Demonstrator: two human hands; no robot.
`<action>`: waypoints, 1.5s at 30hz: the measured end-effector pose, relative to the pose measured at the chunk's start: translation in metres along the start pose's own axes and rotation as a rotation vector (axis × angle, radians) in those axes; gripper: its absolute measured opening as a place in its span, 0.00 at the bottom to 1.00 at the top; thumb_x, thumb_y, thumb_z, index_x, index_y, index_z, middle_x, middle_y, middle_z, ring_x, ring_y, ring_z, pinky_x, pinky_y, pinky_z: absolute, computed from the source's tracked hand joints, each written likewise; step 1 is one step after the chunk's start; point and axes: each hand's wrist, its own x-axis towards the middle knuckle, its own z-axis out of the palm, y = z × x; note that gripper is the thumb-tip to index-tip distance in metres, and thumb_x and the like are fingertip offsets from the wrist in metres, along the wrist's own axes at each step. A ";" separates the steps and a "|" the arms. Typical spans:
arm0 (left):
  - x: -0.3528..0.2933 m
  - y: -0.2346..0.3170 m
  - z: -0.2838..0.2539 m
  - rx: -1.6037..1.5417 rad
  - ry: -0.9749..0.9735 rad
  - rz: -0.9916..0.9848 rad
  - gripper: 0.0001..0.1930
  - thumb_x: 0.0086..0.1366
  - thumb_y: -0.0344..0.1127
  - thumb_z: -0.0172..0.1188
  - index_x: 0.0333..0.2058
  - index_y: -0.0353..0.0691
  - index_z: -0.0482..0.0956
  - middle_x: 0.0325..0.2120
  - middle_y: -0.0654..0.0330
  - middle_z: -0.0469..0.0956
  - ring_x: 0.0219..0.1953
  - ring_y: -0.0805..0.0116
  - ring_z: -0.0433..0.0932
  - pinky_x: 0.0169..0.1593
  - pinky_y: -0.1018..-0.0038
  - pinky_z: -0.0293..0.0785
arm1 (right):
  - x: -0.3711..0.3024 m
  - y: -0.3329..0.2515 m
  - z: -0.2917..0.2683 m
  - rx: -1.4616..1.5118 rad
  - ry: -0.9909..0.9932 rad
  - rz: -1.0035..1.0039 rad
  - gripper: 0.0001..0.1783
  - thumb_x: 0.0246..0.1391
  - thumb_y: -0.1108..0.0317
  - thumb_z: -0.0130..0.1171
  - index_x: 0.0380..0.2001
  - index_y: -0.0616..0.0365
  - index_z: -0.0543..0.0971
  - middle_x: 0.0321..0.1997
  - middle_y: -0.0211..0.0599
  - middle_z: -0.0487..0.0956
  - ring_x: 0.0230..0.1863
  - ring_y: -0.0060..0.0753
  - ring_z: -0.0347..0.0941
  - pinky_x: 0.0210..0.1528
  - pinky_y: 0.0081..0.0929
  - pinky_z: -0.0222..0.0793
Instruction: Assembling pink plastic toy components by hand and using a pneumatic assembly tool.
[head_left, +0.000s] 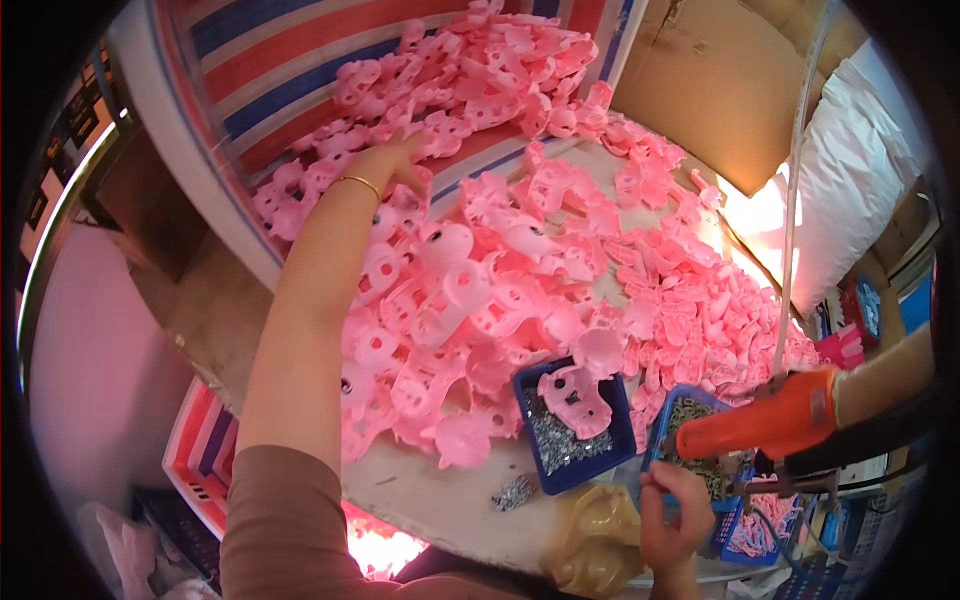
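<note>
A broad heap of pink plastic toy parts point(520, 250) is spreading across the pale surface point(420, 490) in front of me and spilling up into a red, white and blue striped sack point(290, 60) at the far left. My left hand point(395, 160) is reaching out to the far edge of that heap, by the sack, fingers curled down among the parts; I cannot tell whether they are gripping one. A thin gold bangle point(360, 183) is sitting on that wrist. An orange power screwdriver point(770, 420) is hanging at the right over a blue tray of screws point(685, 415). Another blue tray point(575, 425) nearer the middle is holding small screws and one pink part. My right hand point(672, 515) is resting low, just beside the screw tray, fingers pinched together near its rim, hold unclear. A small pile of loose screws point(513, 492) is lying on the surface.
</note>
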 end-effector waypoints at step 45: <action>-0.005 0.004 -0.021 0.585 0.211 -0.325 0.36 0.52 0.46 0.69 0.61 0.54 0.68 0.63 0.61 0.64 0.66 0.42 0.58 0.58 0.34 0.62 | -0.008 0.021 -0.016 -0.217 -0.061 0.189 0.08 0.51 0.81 0.61 0.36 0.61 0.81 0.32 0.42 0.81 0.30 0.35 0.79 0.34 0.26 0.72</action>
